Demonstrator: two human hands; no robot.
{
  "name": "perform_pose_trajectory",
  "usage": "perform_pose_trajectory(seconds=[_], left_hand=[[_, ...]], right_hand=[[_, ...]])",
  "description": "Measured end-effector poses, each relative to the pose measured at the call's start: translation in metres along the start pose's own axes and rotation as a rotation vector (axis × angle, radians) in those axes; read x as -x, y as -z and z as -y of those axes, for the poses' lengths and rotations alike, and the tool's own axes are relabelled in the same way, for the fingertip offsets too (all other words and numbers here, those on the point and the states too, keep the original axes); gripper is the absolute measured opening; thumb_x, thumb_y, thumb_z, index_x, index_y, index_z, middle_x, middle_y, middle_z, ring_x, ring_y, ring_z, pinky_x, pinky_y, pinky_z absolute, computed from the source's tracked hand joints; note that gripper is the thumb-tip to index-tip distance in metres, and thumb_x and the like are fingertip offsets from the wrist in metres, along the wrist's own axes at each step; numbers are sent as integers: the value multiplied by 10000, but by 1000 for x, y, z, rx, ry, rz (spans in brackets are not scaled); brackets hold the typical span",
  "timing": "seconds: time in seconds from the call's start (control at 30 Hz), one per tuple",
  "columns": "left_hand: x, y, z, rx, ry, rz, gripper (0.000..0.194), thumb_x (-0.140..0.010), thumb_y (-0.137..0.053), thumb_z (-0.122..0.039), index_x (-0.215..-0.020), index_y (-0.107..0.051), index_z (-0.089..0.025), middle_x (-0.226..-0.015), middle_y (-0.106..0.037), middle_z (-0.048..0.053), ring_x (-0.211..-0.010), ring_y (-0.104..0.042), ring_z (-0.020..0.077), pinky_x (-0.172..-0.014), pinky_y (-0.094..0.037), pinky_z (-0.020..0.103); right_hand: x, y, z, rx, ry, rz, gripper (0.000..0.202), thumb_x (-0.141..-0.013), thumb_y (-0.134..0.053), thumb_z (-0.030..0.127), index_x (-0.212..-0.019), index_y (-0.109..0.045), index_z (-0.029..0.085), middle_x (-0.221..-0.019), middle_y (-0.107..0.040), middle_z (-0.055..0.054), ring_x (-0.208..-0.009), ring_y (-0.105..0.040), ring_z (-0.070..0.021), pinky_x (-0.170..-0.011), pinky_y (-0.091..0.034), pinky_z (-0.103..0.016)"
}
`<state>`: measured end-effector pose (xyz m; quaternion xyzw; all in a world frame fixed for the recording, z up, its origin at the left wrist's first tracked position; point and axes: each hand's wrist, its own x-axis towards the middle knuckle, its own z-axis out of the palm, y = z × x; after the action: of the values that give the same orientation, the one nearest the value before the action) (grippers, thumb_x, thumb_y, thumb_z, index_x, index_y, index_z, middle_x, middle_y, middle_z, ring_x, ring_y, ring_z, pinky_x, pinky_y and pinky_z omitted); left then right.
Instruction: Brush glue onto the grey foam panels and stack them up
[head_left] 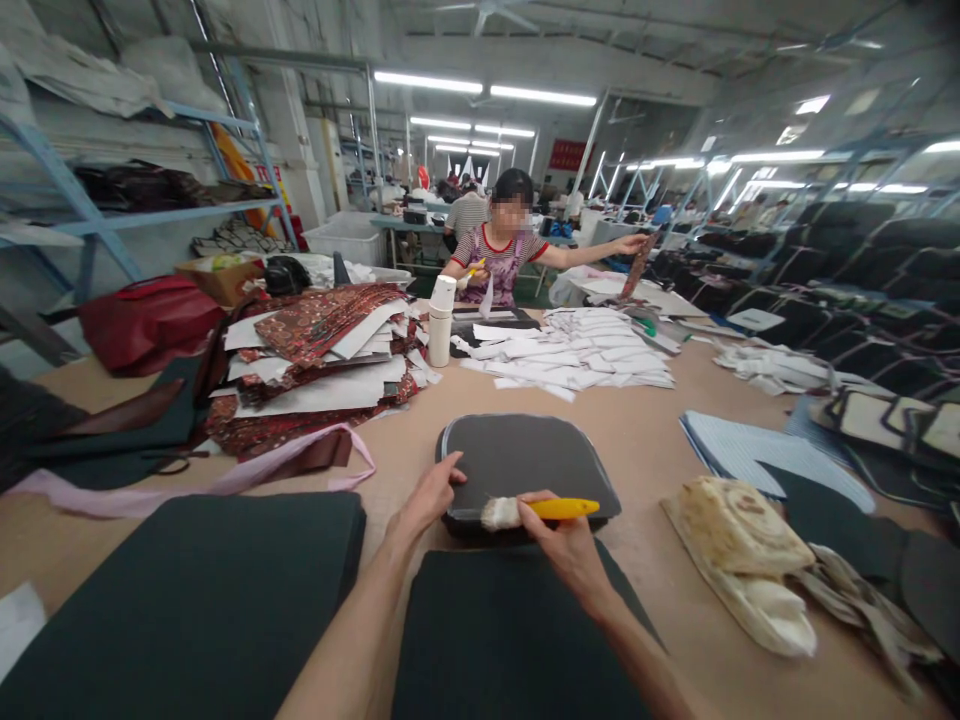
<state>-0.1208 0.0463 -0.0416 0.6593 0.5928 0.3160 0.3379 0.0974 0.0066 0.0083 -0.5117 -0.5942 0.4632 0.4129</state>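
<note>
A dark rounded panel stack [517, 450] with a pale line along its edge lies on the brown table in front of me. My right hand [555, 530] grips a brush [566, 509] with a yellow handle; its whitish bristles touch the panel's near edge. At the panel's left edge rests my left hand [435, 490], index finger stretched out and nothing visibly held. Below my arms is a dark green stack [495, 630], and a second dark green stack [225, 570] lies to the left.
Patterned and white pieces [322, 350] are piled at the back left beside a white bottle [440, 335]. White strips [592, 350] spread across the back. A stained cream container [739, 530] sits right. Opposite, a person [502, 255] holds a brush and a patterned piece.
</note>
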Motion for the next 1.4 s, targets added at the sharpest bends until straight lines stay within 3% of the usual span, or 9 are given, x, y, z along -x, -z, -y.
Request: perform_pose_trajectory(seconds=[0.13,0.2,0.5,0.6,0.8,1.0,1.13,1.23,1.4], left_hand=[[1,1,-7,-51,4,14,664,-632,-333,-38,-1278,-443,-139,-941,-666,43,-888,-587,142,-910,-436,346],[1,2,-10,-81,8,25,671,-630,-321,-29,-1280,-441,-142,-955,-667,44,-895,-588,138,-903,-440,335],[1,2,-36,-269,33,78,652,-659,-324,-7,-1290,-416,-147,-1012,-645,61,-954,-573,153,-917,-423,332],[6,-21,-68,-354,-15,108,582,-715,-462,-123,-1295,-417,-144,-1141,-578,118,-1078,-504,238,-964,-365,401],[1,-63,-98,-443,-47,179,651,-647,-593,-132,-1276,-431,-186,-1207,-517,119,-1136,-442,296,-961,-328,454],[-12,-46,-87,-371,-100,231,583,-681,-580,-144,-1246,-441,-188,-1042,-599,52,-987,-536,187,-905,-387,310],[-12,-44,-85,-334,-122,190,419,-722,-533,-164,-1136,-496,-215,-960,-621,22,-907,-565,162,-819,-424,275],[-14,-49,-87,-340,-144,102,197,-739,-458,-133,-902,-535,-212,-788,-596,-11,-750,-556,138,-717,-429,249],[-20,-27,-117,-382,-219,-156,152,-720,-386,-95,-780,-473,-204,-798,-536,13,-771,-520,161,-742,-426,301]], right_hand=[[-6,-15,2,-60,25,137,282,-727,-618,460,-801,-627,188,-762,-654,-27,-718,-606,-172,-691,-474,-281],[-10,-2,-5,-18,24,128,268,-735,-604,447,-793,-625,186,-755,-653,-23,-718,-602,-169,-688,-469,-277],[-9,199,-66,443,-122,-293,336,-665,-580,521,-646,-628,189,-463,-526,10,-448,-503,-163,-462,-394,-278],[-4,233,-72,491,-207,-446,366,-637,-603,525,-691,-657,167,-488,-575,-22,-475,-547,-190,-470,-412,-290],[5,227,-55,312,-132,-530,403,-671,-605,493,-852,-664,138,-587,-606,-31,-529,-559,-175,-517,-449,-276],[13,237,-49,88,-107,-485,379,-709,-613,484,-897,-645,156,-588,-552,-1,-515,-499,-138,-510,-430,-259],[18,247,-46,-29,-73,-304,452,-778,-547,503,-1082,-573,169,-603,-562,12,-502,-515,-132,-523,-446,-266],[17,247,-48,-11,-19,-167,450,-817,-502,494,-1161,-527,205,-703,-637,-20,-541,-585,-150,-614,-492,-310],[-11,235,-55,350,221,-249,447,-704,-617,527,-1030,-613,220,-985,-672,-103,-874,-648,-267,-816,-493,-412]])
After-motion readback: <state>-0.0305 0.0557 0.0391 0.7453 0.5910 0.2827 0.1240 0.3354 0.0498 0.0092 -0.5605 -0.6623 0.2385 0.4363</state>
